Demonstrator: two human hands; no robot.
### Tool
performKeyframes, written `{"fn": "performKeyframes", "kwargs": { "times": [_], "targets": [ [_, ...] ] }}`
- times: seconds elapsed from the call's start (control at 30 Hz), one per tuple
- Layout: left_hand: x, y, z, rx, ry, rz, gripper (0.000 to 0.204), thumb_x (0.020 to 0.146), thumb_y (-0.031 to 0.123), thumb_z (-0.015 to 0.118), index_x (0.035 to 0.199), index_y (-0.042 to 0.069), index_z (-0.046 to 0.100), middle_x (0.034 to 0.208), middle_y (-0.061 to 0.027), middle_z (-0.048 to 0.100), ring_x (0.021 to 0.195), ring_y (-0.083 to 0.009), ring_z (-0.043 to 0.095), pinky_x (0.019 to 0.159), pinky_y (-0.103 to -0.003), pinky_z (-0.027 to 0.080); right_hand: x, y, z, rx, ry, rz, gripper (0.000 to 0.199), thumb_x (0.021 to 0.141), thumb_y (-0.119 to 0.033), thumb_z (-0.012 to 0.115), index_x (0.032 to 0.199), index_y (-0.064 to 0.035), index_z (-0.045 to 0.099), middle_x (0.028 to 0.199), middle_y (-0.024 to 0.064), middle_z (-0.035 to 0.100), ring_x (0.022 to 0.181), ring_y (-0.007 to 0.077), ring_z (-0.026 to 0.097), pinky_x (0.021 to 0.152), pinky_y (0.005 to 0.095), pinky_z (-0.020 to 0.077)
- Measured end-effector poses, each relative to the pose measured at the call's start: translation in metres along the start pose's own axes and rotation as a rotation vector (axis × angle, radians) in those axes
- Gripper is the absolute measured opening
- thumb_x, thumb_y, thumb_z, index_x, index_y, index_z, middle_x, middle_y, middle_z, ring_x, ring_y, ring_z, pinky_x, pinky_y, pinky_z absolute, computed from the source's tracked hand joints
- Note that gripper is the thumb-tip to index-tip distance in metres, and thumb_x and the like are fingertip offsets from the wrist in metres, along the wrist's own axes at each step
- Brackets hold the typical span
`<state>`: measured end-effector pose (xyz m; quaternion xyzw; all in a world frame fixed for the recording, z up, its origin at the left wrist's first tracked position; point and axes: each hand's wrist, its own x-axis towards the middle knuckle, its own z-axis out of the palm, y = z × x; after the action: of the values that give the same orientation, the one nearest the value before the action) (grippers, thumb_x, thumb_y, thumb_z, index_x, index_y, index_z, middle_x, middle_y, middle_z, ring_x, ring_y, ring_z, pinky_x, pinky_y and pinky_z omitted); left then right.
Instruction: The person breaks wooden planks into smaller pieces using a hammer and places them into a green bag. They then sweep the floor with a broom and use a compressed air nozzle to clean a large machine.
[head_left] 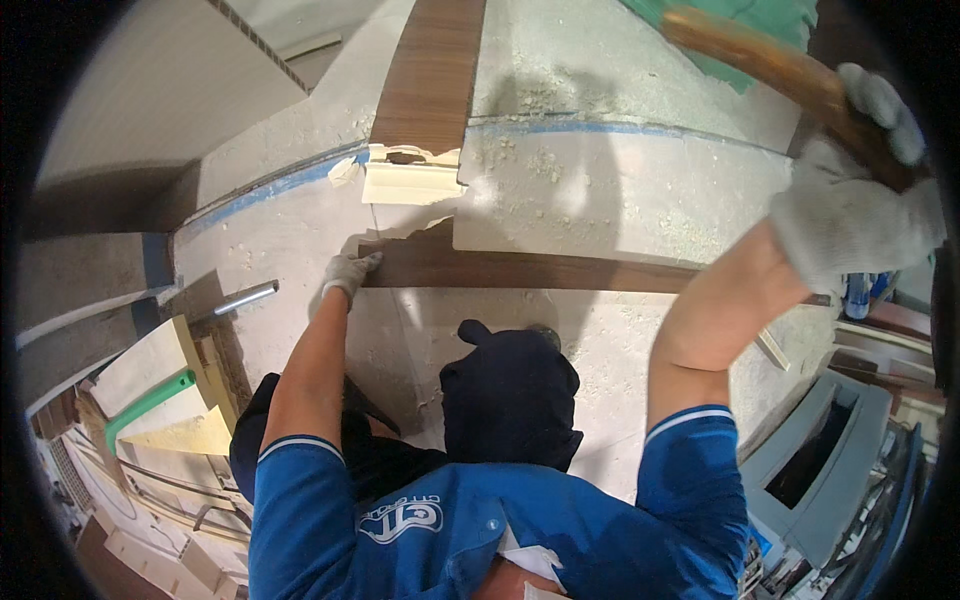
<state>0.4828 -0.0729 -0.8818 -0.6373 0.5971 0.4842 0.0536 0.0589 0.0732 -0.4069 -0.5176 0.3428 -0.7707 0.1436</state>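
My left hand (350,272), in a pale work glove, grips the left end of a long brown wood-grain board (560,270) lying across the floor. The board's upper left corner has a ragged, broken edge. Raised at the upper right, my gloved right hand (865,215) is closed around a curved wooden tool handle (765,60); I cannot make out a tool head. Beyond the left hand, another wood-grain panel (425,80) runs away from me, its near end a broken cream-coloured edge (412,183).
Pale crumbs (545,165) litter the floor sheet, which a blue strip (290,180) crosses. A metal tube (246,298) and a green-handled tool (150,408) lie at left. A grey plastic case (820,455) stands at right; green sheeting (740,70) lies at the far right.
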Motion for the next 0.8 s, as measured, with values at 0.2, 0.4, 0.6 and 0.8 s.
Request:
{"fn": "performKeyframes", "kwargs": {
  "times": [0.2, 0.4, 0.6, 0.8],
  "targets": [
    [-0.015, 0.018, -0.009, -0.035, 0.023, 0.021, 0.056, 0.076, 0.044, 0.080, 0.106, -0.001, 0.072, 0.102, -0.0161, 0.072, 0.095, -0.0262, 0.068, 0.085, -0.035, 0.050, -0.259, 0.219, 0.028, -0.512, 0.377, 0.820, 0.014, 0.095, -0.021, 0.061, 0.094, -0.0074, 0.063, 0.087, 0.0026, 0.063, 0.084, 0.0143, 0.059, 0.081, 0.0322, 0.0480],
    [-0.017, 0.014, -0.005, -0.040, 0.053, 0.007, 0.053, 0.077, 0.044, 0.079, 0.105, -0.001, 0.072, 0.098, -0.0131, 0.073, 0.087, -0.0233, 0.068, 0.080, -0.034, 0.050, -0.231, 0.217, -0.013, -0.202, 0.496, 0.489, 0.017, 0.096, -0.023, 0.063, 0.089, -0.0071, 0.065, 0.089, 0.0025, 0.068, 0.089, 0.0133, 0.063, 0.087, 0.0297, 0.0485],
    [-0.017, 0.014, -0.007, 0.088, 0.009, 0.049, 0.054, 0.078, 0.047, 0.075, 0.109, 0.003, 0.071, 0.102, -0.0135, 0.072, 0.094, -0.0258, 0.068, 0.083, -0.036, 0.050, -0.027, 0.070, -0.023, -0.091, 0.370, 0.076, 0.007, 0.092, -0.012, 0.064, 0.093, -0.0065, 0.060, 0.094, 0.0091, 0.066, 0.091, 0.0194, 0.064, 0.088, 0.0368, 0.0524],
    [-0.048, 0.052, -0.039, 0.508, 0.092, 0.422, 0.058, 0.075, 0.042, 0.073, 0.125, 0.014, 0.061, 0.122, -0.0128, 0.065, 0.111, -0.0312, 0.063, 0.094, -0.041, 0.049, -0.129, 0.156, 0.003, -0.333, 0.390, 0.187, 0.012, 0.096, -0.011, 0.060, 0.100, -0.0006, 0.065, 0.099, 0.0098, 0.068, 0.095, 0.0203, 0.065, 0.094, 0.0345, 0.0494]
  ]
}}
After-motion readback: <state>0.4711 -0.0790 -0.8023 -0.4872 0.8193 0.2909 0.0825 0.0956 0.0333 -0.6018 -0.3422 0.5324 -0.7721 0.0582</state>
